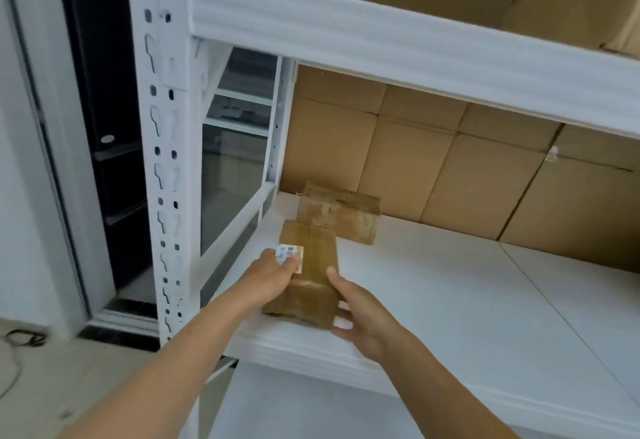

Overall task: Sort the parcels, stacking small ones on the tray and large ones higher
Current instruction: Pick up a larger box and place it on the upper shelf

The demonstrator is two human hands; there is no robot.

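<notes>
Head view: both hands hold a taped brown parcel point(311, 265) at the front left of a white shelf board point(450, 300).

The parcel lies lengthwise, its near end at the board's front edge. The left hand point(277, 274) grips its left side, fingers bent over the white barcode label point(290, 251). The right hand point(363, 317) clasps the right front corner, thumb on top and fingers curled down the near face. A second taped parcel point(341, 213) sits just behind; whether the two touch is unclear. Large cardboard boxes point(450, 168) line the back of the shelf. The slotted white upright point(162, 161) stands left, and a white beam point(381, 43) crosses above.
</notes>
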